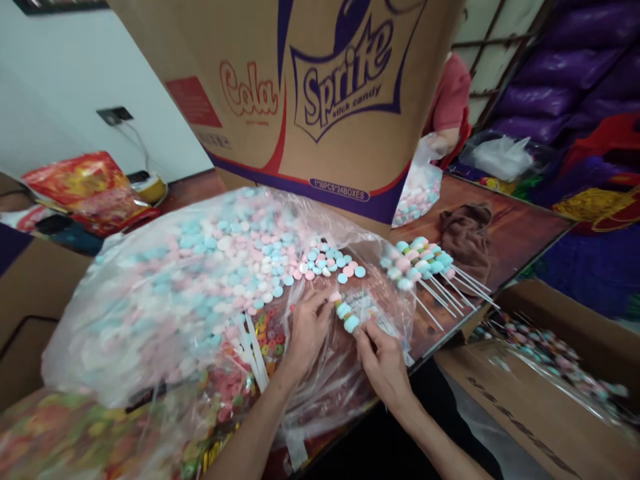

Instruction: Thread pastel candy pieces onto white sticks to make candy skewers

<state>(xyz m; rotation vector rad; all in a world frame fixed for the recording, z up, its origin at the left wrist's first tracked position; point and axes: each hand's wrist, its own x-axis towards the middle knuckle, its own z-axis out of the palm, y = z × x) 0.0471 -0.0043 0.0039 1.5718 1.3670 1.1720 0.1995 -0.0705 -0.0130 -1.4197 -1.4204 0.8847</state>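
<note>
Filling the top centre of the frame, a big cardboard carton (320,100) printed "Cola" and "Sprite stick candy" stands tilted at the back of the table (520,233). Below it, across the left and centre, a large clear plastic bag (165,300) sprawls, heaped with pale blue, pink and white candy discs. At lower right sits an open cardboard box (550,393) with more sweets in a liner. A brown cloth (467,233) lies on the table at right of centre, and just left of it rests a bunch of finished candy sticks (425,263), their white stems fanned toward the right. At lower centre, the left hand (307,330) and right hand (383,360) meet over the bag, fingertips pinched closed on one short candy stick (345,313) threaded with a few discs. Loose discs (333,263) lie just above the hands.
</note>
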